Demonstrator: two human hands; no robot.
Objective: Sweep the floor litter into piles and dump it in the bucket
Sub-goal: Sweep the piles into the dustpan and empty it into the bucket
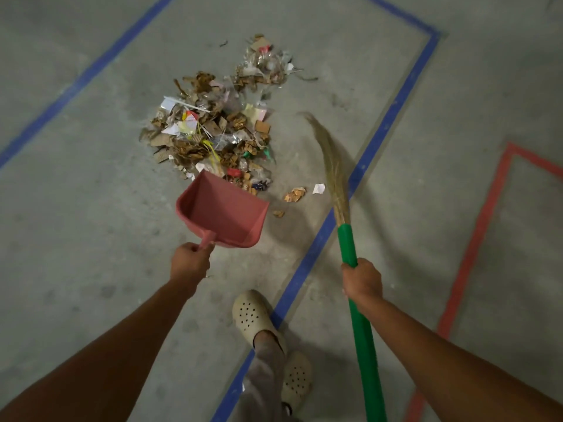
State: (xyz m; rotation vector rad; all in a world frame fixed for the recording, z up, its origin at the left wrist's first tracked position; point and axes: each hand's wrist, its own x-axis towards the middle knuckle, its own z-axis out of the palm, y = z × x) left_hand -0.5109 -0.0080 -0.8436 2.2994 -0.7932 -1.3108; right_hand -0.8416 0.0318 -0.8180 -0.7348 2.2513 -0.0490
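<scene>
Standing over the heap, the person has the left hand [190, 261] curled tight round the short handle of a pink plastic dustpan [222, 211], whose open lip sits at the near edge of the big pile of torn cardboard, paper and plastic wrappers [210, 132] on the grey concrete floor [91, 208]. The right hand [362, 280] is wrapped round the green-sleeved handle of a long grass broom [333, 169], its bristles trailing just right of the pile, near a blue tape line [307, 257]. To do this well, I'd say, the pan's lip wants pressing flat to the floor so nothing slides beneath. The broom should then come round to the far side of the pile and draw it nearward in short strokes, not one big shove that spills over the walls. A few stray scraps [295, 194] lie between pan and broom and will need collecting too, as will a smaller heap of wrappers [265, 63] farther off. Inside, the dustpan looks empty, and no bucket is in sight.
</scene>
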